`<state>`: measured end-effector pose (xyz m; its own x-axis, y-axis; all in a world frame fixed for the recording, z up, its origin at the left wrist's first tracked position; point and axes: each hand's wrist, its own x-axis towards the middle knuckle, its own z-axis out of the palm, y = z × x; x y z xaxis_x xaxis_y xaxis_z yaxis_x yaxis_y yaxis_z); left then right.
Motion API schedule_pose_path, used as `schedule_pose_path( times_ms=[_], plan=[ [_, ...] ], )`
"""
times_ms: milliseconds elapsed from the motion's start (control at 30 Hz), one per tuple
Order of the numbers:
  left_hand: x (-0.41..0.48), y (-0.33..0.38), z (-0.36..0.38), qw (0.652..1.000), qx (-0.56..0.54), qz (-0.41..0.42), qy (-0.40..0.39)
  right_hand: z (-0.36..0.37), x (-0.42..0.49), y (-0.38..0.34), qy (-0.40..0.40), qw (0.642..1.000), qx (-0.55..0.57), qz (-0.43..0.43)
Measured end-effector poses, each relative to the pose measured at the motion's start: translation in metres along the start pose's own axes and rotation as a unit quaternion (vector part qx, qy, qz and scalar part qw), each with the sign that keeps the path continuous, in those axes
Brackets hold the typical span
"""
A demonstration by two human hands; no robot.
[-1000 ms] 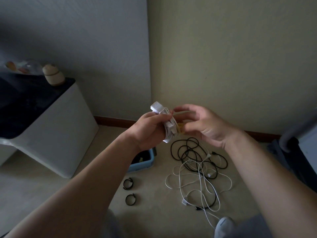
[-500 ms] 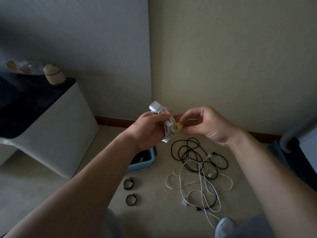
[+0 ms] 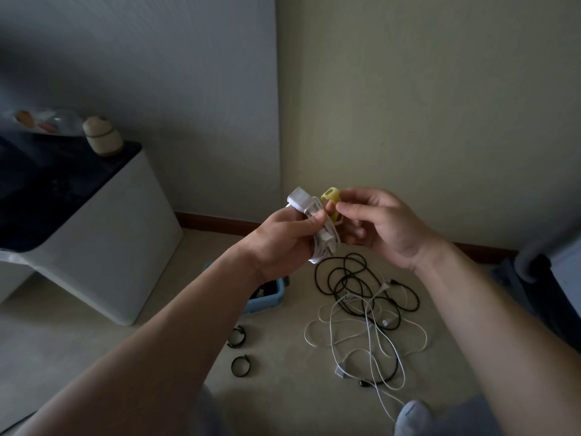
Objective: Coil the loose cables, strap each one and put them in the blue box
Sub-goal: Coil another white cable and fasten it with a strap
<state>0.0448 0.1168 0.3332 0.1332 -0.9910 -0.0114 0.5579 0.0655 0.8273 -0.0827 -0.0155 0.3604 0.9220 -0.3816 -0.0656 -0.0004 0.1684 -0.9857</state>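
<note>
Head view: both hands meet in mid-air over the floor, facing a room corner.
Coil: one white bundle, held in the air between the hands, above the loose cables. Its long axis is near upright and leans from top left to bottom right.
Plug: one, at the coil's top end, pointing up and to the left.
Left hand: fingers curled round the coil's middle, with the thumb pressed across its front.
Strap: one, yellow, touching the coil's right side. Its free end stands upward just beside the plug.
Right hand: thumb and forefinger pinch the strap. The other fingers are loosely curled and hold nothing.
Loose cables: a black-and-white tangle on the floor below the right hand. The strands overlap too much to count.
Black straps: two closed loops on the floor, near each other, left of the tangle and just in front of the box.
Box: one, blue, on the floor under the left wrist. The left forearm hides most of it, so only one corner shows, and its contents cannot be made out.
Cabinet: one, white with a dark top, at the left against the wall.
Jar: one, on the cabinet's far corner.
</note>
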Motion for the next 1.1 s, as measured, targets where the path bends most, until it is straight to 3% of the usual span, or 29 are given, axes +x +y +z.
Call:
schedule_pose_path(
  times_ms=[300, 467, 633, 833, 1100],
  plan=[
    [0.002, -0.004, 0.007, 0.999, 0.042, 0.008, 0.019, 0.002, -0.004, 0.001, 0.043, 0.992, -0.106, -0.050],
    [0.004, -0.003, 0.009, 0.997, 0.059, 0.004, 0.056, 0.002, -0.006, 0.003, 0.108, 0.957, -0.234, -0.136],
    [0.002, -0.002, 0.014, 0.997, 0.062, 0.005, 0.053, 0.000, -0.006, 0.000, 0.049, 0.950, -0.281, -0.128],
    [0.001, -0.005, 0.016, 0.992, 0.105, -0.016, 0.072, -0.007, -0.005, -0.001, 0.060, 0.917, -0.368, -0.141],
    [-0.001, -0.010, 0.014, 0.962, 0.252, -0.076, 0.074, -0.017, -0.006, -0.006, -0.022, 0.915, -0.400, -0.038]
  ],
)
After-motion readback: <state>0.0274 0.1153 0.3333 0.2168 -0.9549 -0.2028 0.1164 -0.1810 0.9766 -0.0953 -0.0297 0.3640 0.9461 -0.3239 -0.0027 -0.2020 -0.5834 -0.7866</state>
